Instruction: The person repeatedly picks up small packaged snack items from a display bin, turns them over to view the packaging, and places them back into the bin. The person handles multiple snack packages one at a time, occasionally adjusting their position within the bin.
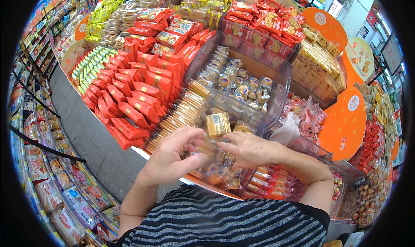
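Note:
My left hand (pixel 178 157) is over the front of the snack display, fingers curled and thumb stretched out. A blurred, clear-wrapped packet (pixel 208 149) is at its fingertips; whether they grip it is unclear. To the right, my right hand (pixel 251 149) hovers palm down with fingers apart, holding nothing that I can see. Just beyond both hands lies a gold-wrapped block (pixel 218 124) with a barcode label. Left of it runs a slanted row of thin wrapped biscuits (pixel 184 112). Small clear-wrapped snacks (pixel 223 174) lie below my hands, partly hidden.
Red packets (pixel 136 98) fill the left side. A clear plastic bin (pixel 278 107) of small round wrapped snacks stands ahead, with a greyish cloth (pixel 287 129) over its right corner. Orange signs (pixel 345 124) rise at the right. A stocked shelf (pixel 55 169) lines the aisle floor (pixel 97 117).

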Demonstrator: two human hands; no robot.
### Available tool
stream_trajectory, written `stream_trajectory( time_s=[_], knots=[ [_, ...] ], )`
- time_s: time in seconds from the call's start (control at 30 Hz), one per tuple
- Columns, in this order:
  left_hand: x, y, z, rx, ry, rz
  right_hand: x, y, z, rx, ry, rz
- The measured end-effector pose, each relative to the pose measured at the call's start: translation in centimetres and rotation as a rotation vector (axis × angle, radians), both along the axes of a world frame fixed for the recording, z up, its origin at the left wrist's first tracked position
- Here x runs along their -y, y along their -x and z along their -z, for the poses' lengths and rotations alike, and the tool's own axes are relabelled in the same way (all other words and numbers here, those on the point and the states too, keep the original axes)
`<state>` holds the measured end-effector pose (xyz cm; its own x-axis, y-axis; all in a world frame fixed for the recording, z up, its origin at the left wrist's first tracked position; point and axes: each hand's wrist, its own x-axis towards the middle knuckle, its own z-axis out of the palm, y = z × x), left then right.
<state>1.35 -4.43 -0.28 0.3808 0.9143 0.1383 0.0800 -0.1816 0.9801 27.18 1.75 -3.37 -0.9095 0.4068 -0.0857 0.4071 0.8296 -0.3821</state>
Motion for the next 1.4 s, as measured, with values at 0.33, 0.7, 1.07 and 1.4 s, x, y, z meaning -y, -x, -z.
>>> stream_trajectory(
  time_s=[0.33, 0.7, 1.07, 1.4],
  knots=[
    [0.0, -0.2, -0.2, -0.087, 0.015, 0.008, -0.9, 0.6, 2.5, -0.06, 0.109, 0.035],
    [0.3, -0.4, -0.6, 0.131, 0.263, 0.02, -0.5, 3.7, -1.2, -1.228, 0.764, 0.126],
    [0.0, 0.3, 0.2, 0.109, 0.015, -0.033, 1.0, 6.0, -0.1, -1.226, 0.55, 0.075],
    [-0.1, -0.3, 0.3, -0.055, -0.382, -0.122, 2.1, 6.2, -0.7, -1.117, 1.229, 0.325]
  ],
)
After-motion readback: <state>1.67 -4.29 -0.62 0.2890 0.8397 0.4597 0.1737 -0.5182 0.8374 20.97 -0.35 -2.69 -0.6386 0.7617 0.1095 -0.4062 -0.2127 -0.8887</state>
